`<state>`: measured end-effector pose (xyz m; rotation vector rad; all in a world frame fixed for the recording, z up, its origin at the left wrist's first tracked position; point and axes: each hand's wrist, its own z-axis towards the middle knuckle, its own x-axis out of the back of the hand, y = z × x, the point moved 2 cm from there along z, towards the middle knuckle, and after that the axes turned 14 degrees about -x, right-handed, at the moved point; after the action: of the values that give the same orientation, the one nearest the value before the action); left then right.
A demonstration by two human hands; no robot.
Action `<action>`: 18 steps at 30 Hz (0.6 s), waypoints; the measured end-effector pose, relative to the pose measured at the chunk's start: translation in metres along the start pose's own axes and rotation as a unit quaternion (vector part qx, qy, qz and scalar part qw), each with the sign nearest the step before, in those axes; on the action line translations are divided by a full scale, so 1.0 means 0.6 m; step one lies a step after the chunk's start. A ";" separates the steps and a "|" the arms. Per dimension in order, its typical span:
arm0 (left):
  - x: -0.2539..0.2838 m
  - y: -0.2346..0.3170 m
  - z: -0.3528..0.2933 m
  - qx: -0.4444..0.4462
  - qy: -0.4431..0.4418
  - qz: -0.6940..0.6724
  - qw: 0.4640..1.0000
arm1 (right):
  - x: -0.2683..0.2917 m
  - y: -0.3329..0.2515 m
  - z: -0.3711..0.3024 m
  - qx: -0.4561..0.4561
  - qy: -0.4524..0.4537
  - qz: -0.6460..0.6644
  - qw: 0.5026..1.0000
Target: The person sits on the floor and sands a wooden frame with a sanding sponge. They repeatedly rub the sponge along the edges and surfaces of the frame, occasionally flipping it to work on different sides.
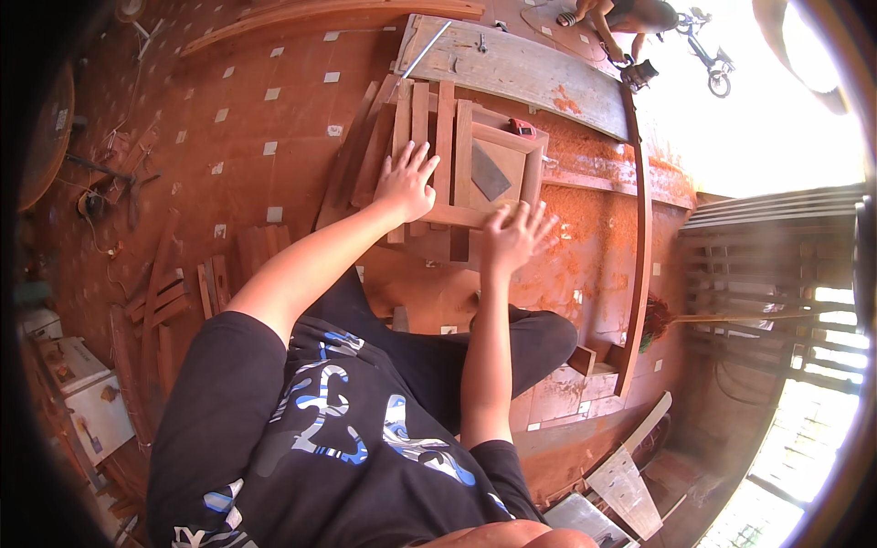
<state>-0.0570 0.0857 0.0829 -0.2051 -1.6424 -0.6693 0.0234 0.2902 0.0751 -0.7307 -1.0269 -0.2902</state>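
Note:
In front of me several reddish-brown wooden strips lie side by side next to a wooden frame with a pale inner panel. My left hand is over the strips, fingers spread and nothing held; whether it presses on them I cannot tell. Near the frame's near right corner is my right hand, its fingers apart and slightly blurred, holding nothing. A dark grey flat four-sided piece lies on the panel between the hands. At the frame's far edge sits a small red tool, perhaps a tape measure.
Beyond the frame lies a wide weathered board with a metal bar on it. A long beam runs along the right, beside orange sawdust. More wood pieces lie left. Another person crouches far right near a bicycle.

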 end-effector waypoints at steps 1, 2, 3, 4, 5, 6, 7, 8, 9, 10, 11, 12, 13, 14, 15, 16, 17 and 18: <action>0.000 0.001 0.002 -0.002 -0.001 -0.001 1.000 | 0.000 0.023 0.011 -0.016 0.013 0.001 1.000; 0.001 0.002 0.001 -0.002 -0.001 -0.001 1.000 | 0.006 0.031 0.011 -0.034 0.024 0.002 0.999; 0.002 0.003 0.004 -0.003 -0.001 0.000 1.000 | 0.003 0.025 0.005 -0.016 0.026 -0.005 1.000; 0.003 0.003 0.005 -0.003 -0.001 0.001 1.000 | -0.007 0.012 -0.005 0.001 0.029 -0.011 1.000; 0.001 0.002 0.003 -0.002 0.001 0.000 1.000 | -0.008 -0.006 -0.022 0.018 0.030 -0.018 0.999; -0.001 0.001 0.003 -0.003 0.004 -0.001 1.000 | -0.001 -0.036 -0.047 0.071 0.044 -0.026 0.996; 0.001 0.003 0.004 -0.005 0.008 -0.001 1.000 | -0.012 -0.057 -0.068 0.100 -0.024 0.015 0.995; -0.002 0.000 0.005 -0.002 0.005 -0.003 1.000 | 0.002 -0.088 -0.094 0.143 -0.063 0.062 0.986; -0.001 0.000 0.005 0.000 0.004 -0.007 1.000 | -0.002 -0.104 -0.106 0.167 -0.068 0.014 0.983; 0.000 0.000 0.004 0.001 0.003 -0.012 1.000 | 0.002 -0.100 -0.102 0.144 -0.073 0.039 0.986; 0.001 -0.003 0.001 0.006 0.002 -0.016 1.000 | 0.016 -0.103 -0.093 0.124 -0.080 0.065 0.987; 0.004 -0.001 0.000 0.004 0.004 -0.009 1.000 | 0.007 -0.084 -0.077 0.110 -0.063 0.049 0.991; 0.007 0.000 -0.001 0.002 0.005 -0.002 1.000 | -0.002 -0.063 -0.055 0.096 -0.046 0.033 0.994; 0.006 0.002 0.000 0.003 0.008 0.002 1.000 | -0.002 -0.042 -0.031 0.064 -0.013 0.014 0.998; 0.005 0.003 -0.001 0.004 0.008 -0.001 1.000 | 0.004 -0.021 -0.013 0.016 -0.008 0.000 1.000; 0.003 0.003 -0.001 0.006 0.008 -0.004 1.000 | 0.009 -0.001 0.003 -0.001 -0.013 0.005 1.000; 0.005 0.003 -0.001 0.003 0.007 -0.004 1.000 | 0.015 0.009 0.011 -0.021 -0.017 0.012 1.000; 0.006 0.004 -0.001 0.004 0.006 -0.003 1.000 | 0.011 0.005 0.005 -0.008 -0.015 0.002 1.000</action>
<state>-0.0561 0.0866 0.0873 -0.1909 -1.6354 -0.6664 0.0263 0.2956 0.0804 -0.7528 -1.0514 -0.2842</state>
